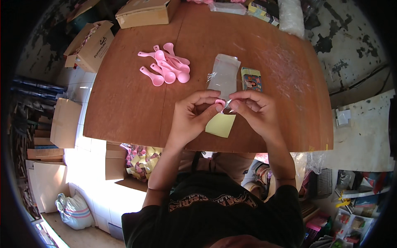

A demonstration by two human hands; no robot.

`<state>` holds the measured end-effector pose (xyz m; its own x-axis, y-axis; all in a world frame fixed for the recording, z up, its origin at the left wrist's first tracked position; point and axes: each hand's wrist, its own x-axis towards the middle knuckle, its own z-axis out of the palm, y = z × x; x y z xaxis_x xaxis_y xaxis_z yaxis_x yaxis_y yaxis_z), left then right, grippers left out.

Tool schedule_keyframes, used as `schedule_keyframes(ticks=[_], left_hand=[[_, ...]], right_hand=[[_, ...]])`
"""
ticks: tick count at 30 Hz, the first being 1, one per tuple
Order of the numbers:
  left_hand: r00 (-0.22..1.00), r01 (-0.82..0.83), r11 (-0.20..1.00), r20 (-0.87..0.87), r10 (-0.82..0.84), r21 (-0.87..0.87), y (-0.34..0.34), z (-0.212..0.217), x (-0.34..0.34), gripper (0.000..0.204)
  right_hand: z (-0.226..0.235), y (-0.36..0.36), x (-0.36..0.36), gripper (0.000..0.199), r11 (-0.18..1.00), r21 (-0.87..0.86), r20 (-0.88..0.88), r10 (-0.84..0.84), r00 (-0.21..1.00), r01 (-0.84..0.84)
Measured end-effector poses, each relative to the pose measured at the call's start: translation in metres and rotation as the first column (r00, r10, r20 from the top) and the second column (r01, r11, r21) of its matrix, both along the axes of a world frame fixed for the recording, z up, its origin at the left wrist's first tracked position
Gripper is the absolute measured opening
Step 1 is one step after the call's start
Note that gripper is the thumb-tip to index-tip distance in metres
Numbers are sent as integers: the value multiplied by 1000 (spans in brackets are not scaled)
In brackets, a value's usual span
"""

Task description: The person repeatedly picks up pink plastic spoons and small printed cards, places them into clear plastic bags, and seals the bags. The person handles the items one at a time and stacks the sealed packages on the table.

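Observation:
Near the front of the brown table (124,107), my left hand (190,118) pinches a small pink piece (220,102), which looks like a spoon end; its remainder is hidden. My right hand (259,110) closes its fingertips on a bit of thin clear plastic (228,104) right beside it. Just below both hands is a pale yellow paper slip (221,125); whether it lies on the wood or hangs from the plastic, I cannot tell. Beyond my fingers lies a stack of clear plastic bags (225,68), with a small stack of printed cards (251,78) to its right.
Several pink spoons (169,68) form a loose pile at left. Clear wrap (285,70) covers part of the table's right side. A cardboard box (144,14) stands at the far edge. Below the front edge, an open carton holds pink and yellow packets (142,161).

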<state>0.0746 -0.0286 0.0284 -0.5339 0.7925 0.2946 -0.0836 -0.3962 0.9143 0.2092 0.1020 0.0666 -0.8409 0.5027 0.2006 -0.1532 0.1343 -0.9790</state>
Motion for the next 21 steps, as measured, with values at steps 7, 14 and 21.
schedule_keyframes(ticks=[7,14,21], left_hand=[[997,-48,998,56,50,-37,-4,-4,-3,19],[999,-35,994,0,36,-99,-14,4,-10,17],[981,69,996,-180,-78,-57,-21,6,-25,15]], right_hand=[[-6,-2,-1,17,996,38,9,-81,997,80],[-8,4,4,12,990,135,-60,-37,998,45],[-2,13,9,18,970,181,-62,174,983,-160]])
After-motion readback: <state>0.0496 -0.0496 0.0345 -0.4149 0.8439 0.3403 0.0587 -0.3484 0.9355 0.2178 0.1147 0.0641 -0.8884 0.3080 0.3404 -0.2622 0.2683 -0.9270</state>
